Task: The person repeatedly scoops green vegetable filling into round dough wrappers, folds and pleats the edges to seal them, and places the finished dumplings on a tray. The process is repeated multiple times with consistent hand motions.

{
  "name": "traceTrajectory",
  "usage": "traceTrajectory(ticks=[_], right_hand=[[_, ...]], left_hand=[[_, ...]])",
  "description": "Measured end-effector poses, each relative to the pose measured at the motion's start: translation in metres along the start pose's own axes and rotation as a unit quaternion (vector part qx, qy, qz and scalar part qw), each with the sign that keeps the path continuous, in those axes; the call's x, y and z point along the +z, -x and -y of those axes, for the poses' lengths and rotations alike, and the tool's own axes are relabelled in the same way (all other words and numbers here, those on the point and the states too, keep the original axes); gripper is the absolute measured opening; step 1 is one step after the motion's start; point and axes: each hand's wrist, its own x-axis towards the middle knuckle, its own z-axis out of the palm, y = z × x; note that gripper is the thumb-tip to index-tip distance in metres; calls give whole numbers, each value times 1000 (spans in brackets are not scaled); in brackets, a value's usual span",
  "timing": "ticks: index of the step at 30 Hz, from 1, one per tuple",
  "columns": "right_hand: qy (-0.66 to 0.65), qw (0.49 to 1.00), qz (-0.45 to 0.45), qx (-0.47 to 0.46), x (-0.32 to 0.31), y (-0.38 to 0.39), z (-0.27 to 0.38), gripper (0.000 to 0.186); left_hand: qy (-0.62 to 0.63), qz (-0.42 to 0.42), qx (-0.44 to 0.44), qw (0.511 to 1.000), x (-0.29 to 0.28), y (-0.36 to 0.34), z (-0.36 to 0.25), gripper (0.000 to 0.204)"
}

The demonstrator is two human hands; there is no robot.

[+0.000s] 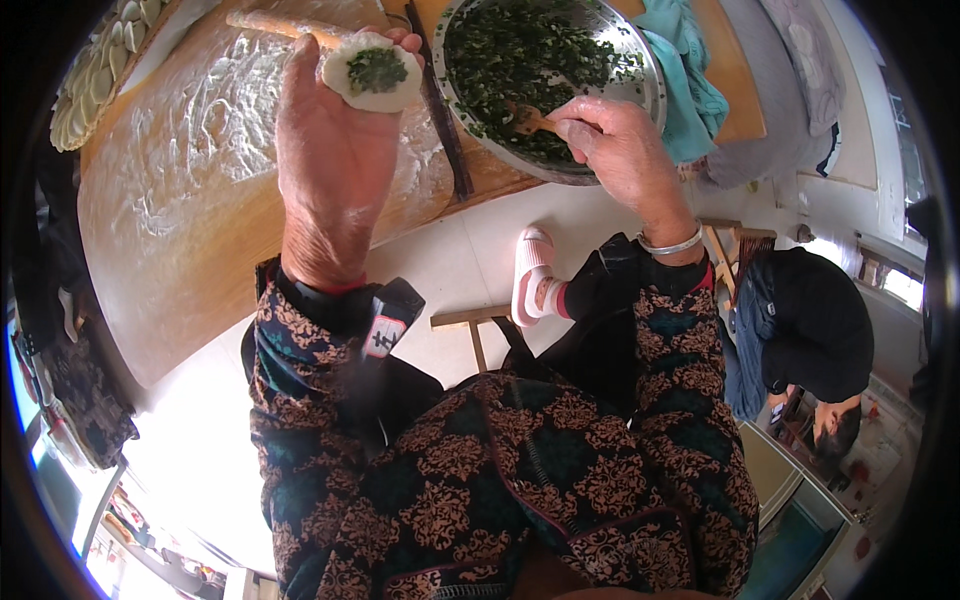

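Observation:
On the fingers of my left hand (335, 150) lies a round dumpling wrapper (400, 100), with a mound of chopped green filling (376, 71) in its middle. The palm faces up and the fingers support the wrapper from beneath. My right hand (622, 140) grips the handle of a wooden spoon (532, 121), its tip down in the greens. Those chopped greens (520, 50) fill much of a wide metal bowl (655, 85). Behind my left hand a rolling pin (270, 22) rests on the floured wooden board (190, 190), partly hidden by the hand.
At the far left, folded dumplings (95, 75) sit in rows on a tray. A dark stick (440, 110) lies between board and bowl. Right of the bowl is a turquoise cloth (690, 80). Another person (815, 320) in black bends over at the right.

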Motion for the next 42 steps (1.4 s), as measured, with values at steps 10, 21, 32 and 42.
traceTrajectory(ticks=[10, 21, 32, 42], right_hand=[[-257, 952, 93, 135, -18, -5, 1, 25], [-346, 937, -7, 42, -25, 5, 26, 22], [122, 918, -227, -302, 27, 7, 33, 46], [182, 911, -192, -317, 43, 12, 45, 48]], left_hand=[[-11, -16, 4, 1000, 6, 3, 5, 56], [-43, 2, -49, 998, 16, 0, 31, 51], [14, 26, -65, 997, 24, -4, 38, 54], [58, -12, -60, 996, 23, -6, 32, 54]])
